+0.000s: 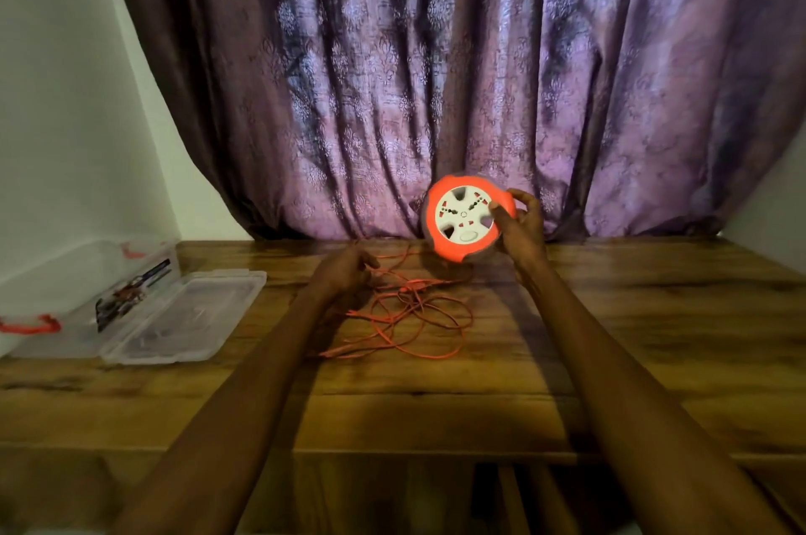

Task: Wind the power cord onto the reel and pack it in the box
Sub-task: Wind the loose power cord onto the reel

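a: centre-right of the frame, right hand (521, 229) grips the reel (463, 224) by its right rim, thumb on the white face, other fingers curled round the orange edge. reel is upright, face toward the camera, and looks lifted just off the table (654, 316).

b: left hand?

a: left hand (344, 270) is mid-frame, low over the table, fingers curled at the near end of the power cord (414, 312). looks like a pinch on a strand, but it's blurred, can't confirm.

b: cord state?

a: almost all off the reel. loose orange loops crossing each other on the table, below and left of the reel. one strand runs up toward the reel's underside.

b: risks?

a: my read: main one is a snag. loops overlap, so pulling could tighten a knot or drag the whole pile. second, one-sided rim grip; cord tension could twist the reel out of the hand. third, slack feed gives uneven turns that spill off.

b: box?

a: clear box (87, 303) lower left, open, lid (187, 316) flat beside it, well apart from both hands. some tools seem to be inside, so fit may be tight.
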`<state>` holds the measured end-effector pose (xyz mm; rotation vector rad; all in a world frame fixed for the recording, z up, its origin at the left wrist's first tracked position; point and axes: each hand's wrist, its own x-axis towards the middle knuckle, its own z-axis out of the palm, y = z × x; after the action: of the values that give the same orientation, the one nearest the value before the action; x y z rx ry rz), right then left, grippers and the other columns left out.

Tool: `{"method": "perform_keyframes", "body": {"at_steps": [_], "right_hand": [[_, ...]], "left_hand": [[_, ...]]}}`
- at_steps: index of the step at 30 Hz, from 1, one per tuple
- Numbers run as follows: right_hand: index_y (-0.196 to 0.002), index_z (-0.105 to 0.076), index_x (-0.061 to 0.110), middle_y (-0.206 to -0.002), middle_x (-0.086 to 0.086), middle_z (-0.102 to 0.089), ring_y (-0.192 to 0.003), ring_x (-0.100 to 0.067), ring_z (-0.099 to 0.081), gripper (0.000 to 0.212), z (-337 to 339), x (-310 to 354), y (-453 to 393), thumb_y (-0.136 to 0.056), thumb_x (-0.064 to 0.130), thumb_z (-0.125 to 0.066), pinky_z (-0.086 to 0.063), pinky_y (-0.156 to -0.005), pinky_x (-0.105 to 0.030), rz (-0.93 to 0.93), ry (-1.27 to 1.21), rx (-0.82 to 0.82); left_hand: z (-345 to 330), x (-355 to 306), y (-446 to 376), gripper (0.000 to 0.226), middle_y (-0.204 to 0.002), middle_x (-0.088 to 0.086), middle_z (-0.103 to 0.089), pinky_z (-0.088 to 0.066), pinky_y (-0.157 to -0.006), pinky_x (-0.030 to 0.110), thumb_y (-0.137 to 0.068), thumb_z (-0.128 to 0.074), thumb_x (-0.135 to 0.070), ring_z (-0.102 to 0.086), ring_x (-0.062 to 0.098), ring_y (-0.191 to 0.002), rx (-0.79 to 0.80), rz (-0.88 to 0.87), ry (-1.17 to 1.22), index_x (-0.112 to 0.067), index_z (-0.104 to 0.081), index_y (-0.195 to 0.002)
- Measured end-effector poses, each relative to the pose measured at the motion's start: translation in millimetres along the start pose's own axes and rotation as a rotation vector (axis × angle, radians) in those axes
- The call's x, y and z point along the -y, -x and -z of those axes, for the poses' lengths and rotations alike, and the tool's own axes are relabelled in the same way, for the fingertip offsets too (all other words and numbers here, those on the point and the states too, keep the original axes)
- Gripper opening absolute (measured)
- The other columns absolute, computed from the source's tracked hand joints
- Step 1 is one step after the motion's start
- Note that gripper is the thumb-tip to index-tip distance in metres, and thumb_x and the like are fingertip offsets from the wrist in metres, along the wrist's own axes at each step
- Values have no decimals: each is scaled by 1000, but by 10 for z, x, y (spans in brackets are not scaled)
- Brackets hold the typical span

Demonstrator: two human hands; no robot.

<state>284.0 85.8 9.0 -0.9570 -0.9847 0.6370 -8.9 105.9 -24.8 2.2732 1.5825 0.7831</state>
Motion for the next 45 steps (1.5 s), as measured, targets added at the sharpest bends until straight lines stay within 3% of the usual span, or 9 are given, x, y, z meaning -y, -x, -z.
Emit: {"method": "perform_keyframes", "body": {"at_steps": [3, 12, 15, 23, 29, 32, 36, 41, 45], "right_hand": [[-131, -47, 10, -118, -24, -59, -99, -37, -62, 44, 117, 10, -9, -92, 10, -68, -54, -81, -51, 10, 46, 0], [-137, -53, 4, -127, -18, -58, -103, -31, -59, 45, 154, 102, -37, -93, 0, -64, -61, -69, -29, 36, 86, 203], [-131, -57, 13, -119, -11, -61, -104, -35, -61, 44, 109, 167, -18, -90, 0, -66, -57, -83, -46, 19, 102, 322], [-134, -59, 15, -111, -5, -70, -85, -17, -71, 47, -32, 266, 145, -89, 4, -67, -57, -64, -27, -78, 37, 577], [-138, -53, 9, -117, -10, -67, -95, -20, -66, 47, -181, 196, 255, -92, 3, -62, -58, -74, -32, -98, -94, 509], [-137, -53, 9, -123, -12, -66, -100, -23, -65, 46, -249, 133, 294, -92, 3, -62, -56, -83, -35, -100, -143, 463], [-130, -55, 18, -120, -7, -65, -100, -18, -63, 40, -361, 67, 335, -93, 4, -60, -55, -80, -28, -67, -189, 417], [-117, -60, 22, -104, 5, -68, -81, 0, -67, 29, -529, 18, 323, -91, 28, -71, -56, -68, -20, 107, 105, 300], [-104, -75, 15, -97, -6, -76, -87, -16, -66, 22, -459, -6, 202, -99, 29, -59, -55, -80, -39, 165, 282, 182]], "left_hand": [[47, -121, -41, 18, -106, 19, -73, -49, -83, 31, -91, -63, -8, -68, 30, -101, -130, -45, -84, -8, -75, -105], [339, -456, -167, 17, -83, 11, -75, -41, -68, 30, -89, -71, -14, -69, 28, -77, -501, -423, -83, -17, -79, -103], [399, -561, -193, 16, -85, 7, -78, -50, -73, 28, -89, -72, -18, -70, 11, -77, -487, -434, 110, -17, -80, -103], [469, -808, -320, 20, -108, 10, -76, -46, -78, 6, -93, -68, -11, -69, 13, -98, -370, -403, 296, -6, -76, -110], [475, -913, -336, 18, -97, 2, -69, -50, -72, 24, -95, -66, -30, -65, 10, -84, -207, -215, 526, -17, -63, -107], [481, -893, -272, 21, -83, -2, -70, -49, -57, 15, -91, -71, -33, -69, 1, -70, -106, -231, 521, -22, -58, -104], [520, -887, -249, 26, -96, 15, -72, -45, -56, 20, -90, -73, -25, -67, 14, -81, -131, -236, 472, -16, -61, -112], [516, -920, -225, 33, -99, 16, -69, -44, -57, 24, -88, -75, -24, -63, 20, -82, -179, -199, 427, -9, -65, -116], [583, -847, -183, 32, -93, 10, -69, -47, -59, 25, -88, -75, -26, -64, 18, -77, -177, -184, 420, -10, -66, -114]]}}
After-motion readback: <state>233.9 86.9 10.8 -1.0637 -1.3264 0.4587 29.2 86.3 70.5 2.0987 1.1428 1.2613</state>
